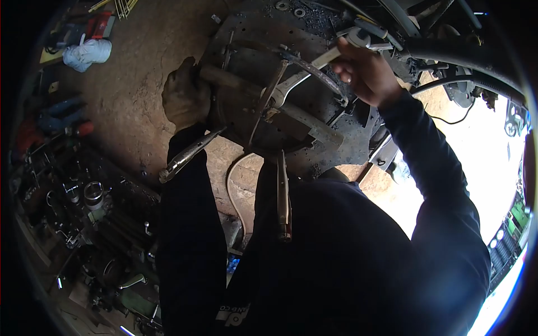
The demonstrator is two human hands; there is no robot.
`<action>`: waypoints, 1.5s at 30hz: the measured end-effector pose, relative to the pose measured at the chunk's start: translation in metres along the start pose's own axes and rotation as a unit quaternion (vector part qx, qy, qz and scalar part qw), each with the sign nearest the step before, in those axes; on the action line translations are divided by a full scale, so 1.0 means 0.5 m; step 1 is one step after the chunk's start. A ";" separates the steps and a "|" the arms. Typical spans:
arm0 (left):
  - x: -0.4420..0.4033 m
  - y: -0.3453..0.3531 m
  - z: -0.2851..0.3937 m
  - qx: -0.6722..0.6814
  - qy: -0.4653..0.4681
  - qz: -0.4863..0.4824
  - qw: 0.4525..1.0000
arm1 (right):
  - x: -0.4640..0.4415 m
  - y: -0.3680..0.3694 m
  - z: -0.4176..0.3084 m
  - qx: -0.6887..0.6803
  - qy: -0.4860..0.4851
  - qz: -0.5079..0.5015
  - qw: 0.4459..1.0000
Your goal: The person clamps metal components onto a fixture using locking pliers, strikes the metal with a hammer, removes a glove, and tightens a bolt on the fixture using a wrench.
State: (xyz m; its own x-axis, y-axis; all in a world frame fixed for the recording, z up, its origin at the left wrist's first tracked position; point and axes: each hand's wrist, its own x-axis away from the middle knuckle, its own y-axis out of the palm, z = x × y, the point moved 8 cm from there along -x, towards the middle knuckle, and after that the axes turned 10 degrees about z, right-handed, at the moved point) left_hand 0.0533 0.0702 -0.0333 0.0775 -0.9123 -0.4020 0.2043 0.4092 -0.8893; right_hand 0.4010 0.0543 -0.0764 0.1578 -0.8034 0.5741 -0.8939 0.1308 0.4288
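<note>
My right hand (364, 70) is closed round the upper end of a long metal wrench (305, 75). The wrench's lower end meets a metal pipe (305, 120) lying across a dark metal plate (353, 134). My left hand (188, 95) is closed at the pipe's left end, its fingers partly hidden in shadow. Curved metal bars (269, 98) cross over the pipe near the wrench's lower end. Two locking pliers stick out from the plate's near edge, one (193, 154) beside my left forearm and one (284, 196) in front of my torso.
Black hoses and frame parts (465, 56) crowd the upper right. Two washers (282, 6) lie at the plate's far edge. A dark machine (95, 224) stands at the lower left. A white cloth bundle (88, 53) is at the upper left. A thin hose (230, 182) curves below the plate.
</note>
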 end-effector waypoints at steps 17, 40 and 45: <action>0.012 0.013 -0.008 -0.022 -0.017 -0.036 0.999 | -0.193 0.065 -0.035 0.078 -0.020 -0.021 0.997; 0.007 -0.002 0.000 -0.018 -0.033 -0.014 0.999 | -0.047 0.038 -0.025 0.084 -0.031 -0.013 0.996; 0.007 -0.003 0.000 -0.031 -0.032 -0.026 0.999 | -0.081 0.030 -0.048 0.024 -0.034 -0.017 0.999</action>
State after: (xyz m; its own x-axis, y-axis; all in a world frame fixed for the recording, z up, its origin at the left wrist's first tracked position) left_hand 0.0532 0.0667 -0.0335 0.1310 -0.9302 -0.3429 0.1492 0.3604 -0.9208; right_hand 0.3915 0.1027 -0.0766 0.1607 -0.8451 0.5098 -0.9075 0.0766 0.4130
